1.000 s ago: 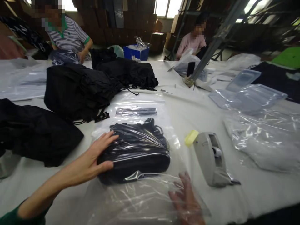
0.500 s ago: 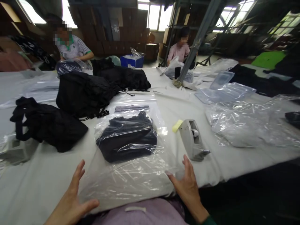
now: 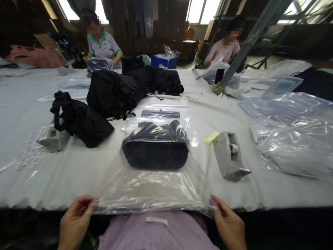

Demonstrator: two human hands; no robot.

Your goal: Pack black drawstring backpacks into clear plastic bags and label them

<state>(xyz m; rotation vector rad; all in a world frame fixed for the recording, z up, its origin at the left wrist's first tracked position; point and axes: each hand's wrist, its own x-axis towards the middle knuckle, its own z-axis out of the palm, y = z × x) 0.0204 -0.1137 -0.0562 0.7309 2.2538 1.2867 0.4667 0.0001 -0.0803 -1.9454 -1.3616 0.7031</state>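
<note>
A clear plastic bag [image 3: 153, 184] lies on the white-covered table, its near edge drawn out over the table's front edge. Inside it sits a folded black fabric bag [image 3: 156, 154], toward the far end. My left hand [image 3: 78, 215] pinches the near left corner of the plastic. At the near right corner, my right hand [image 3: 226, 218] grips the plastic between thumb and fingers. Just right of the plastic bag stands a grey tape dispenser [image 3: 230, 156] with a yellow slip [image 3: 211, 138] beside it.
Black fabric bags [image 3: 83, 119] lie to the left and behind, near a second grey dispenser [image 3: 53, 139]. Clear plastic bags [image 3: 293, 142] are heaped at right. Across the table [image 3: 104, 180] two people work, with a blue box [image 3: 164, 61] between them. A metal post [image 3: 249, 45] slants up at back right.
Both hands have gone from spread fingers to gripping the plastic bag's near corners. The near edge is now stretched wide and the black bag appears flatter. The camera view has turned left.
</note>
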